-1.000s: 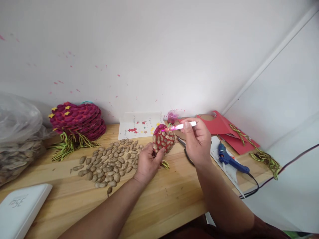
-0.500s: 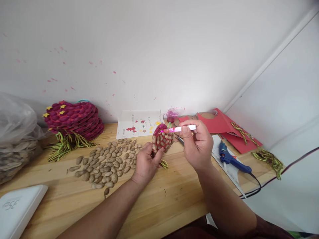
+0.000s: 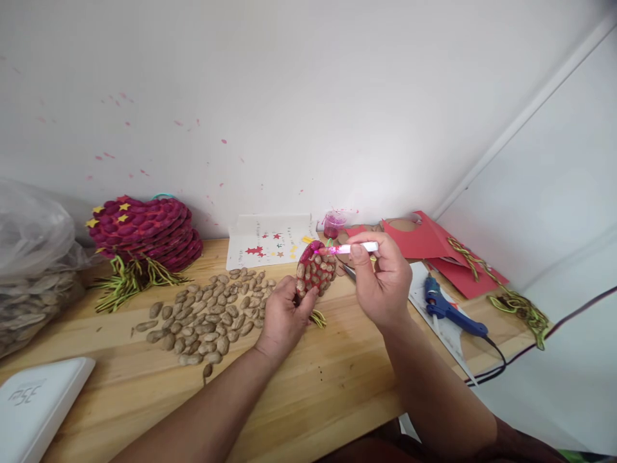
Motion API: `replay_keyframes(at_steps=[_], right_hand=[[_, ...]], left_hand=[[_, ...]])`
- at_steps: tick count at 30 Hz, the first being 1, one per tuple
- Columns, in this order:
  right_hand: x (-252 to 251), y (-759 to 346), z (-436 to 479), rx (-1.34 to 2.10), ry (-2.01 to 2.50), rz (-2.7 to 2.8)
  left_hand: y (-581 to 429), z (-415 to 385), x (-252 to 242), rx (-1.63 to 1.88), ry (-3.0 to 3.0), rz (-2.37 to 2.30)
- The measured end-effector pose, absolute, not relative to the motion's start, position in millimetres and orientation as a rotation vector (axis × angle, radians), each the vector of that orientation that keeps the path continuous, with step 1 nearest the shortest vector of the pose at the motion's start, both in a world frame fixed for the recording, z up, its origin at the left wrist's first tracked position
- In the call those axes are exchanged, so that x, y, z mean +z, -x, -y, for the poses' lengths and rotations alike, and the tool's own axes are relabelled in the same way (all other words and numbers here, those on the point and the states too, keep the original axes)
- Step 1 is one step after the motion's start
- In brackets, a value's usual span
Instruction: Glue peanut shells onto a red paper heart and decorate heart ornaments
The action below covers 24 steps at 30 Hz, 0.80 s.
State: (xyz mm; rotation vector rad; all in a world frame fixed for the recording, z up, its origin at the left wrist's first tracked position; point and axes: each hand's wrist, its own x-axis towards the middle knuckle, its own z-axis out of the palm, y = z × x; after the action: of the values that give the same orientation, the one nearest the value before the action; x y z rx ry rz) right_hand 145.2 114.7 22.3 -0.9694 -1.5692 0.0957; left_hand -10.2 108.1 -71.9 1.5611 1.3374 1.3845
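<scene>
My left hand (image 3: pixel 288 315) is closed on the lower edge of a red craft piece covered in peanuts (image 3: pixel 317 273), holding it upright above the table. Magenta colour covers the peanuts at its top; the others are still brown. Between the thumb and fingers of my right hand (image 3: pixel 384 276) is a white paintbrush or marker (image 3: pixel 361 248), smeared with pink. Its pink tip touches or nearly touches the top of the craft piece. Yellow-green yarn strands (image 3: pixel 318 318) hang below the piece. Loose peanuts (image 3: pixel 207 321) lie spread on the table left of my left hand.
A stack of finished-looking magenta peanut pieces (image 3: pixel 147 231) leans at the back left. Beside it stands a plastic bag of peanuts (image 3: pixel 36 289). A pink-stained cup (image 3: pixel 333 225) and a printed sheet (image 3: pixel 241 247) are by the wall. On the right lie a blue glue gun (image 3: pixel 453 312) and red card (image 3: pixel 409 241).
The pink tip has shifted slightly right along the top of the craft piece, and more magenta shows at its upper left. Both hands keep their grip.
</scene>
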Motion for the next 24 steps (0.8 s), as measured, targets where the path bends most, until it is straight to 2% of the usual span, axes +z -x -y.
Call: replay_keyframes(at_steps=[6,24], right_hand=[[24.1,-147.0,-115.3,0.018,0.999,1.574],[20.0,-144.5,-111.7,0.104,0.913,1.636]], left_hand=[[9.9,-107.7,-74.2,1.343,-1.512,-1.312],[10.3,-108.3,-75.2,1.333,-1.409,-1.245]])
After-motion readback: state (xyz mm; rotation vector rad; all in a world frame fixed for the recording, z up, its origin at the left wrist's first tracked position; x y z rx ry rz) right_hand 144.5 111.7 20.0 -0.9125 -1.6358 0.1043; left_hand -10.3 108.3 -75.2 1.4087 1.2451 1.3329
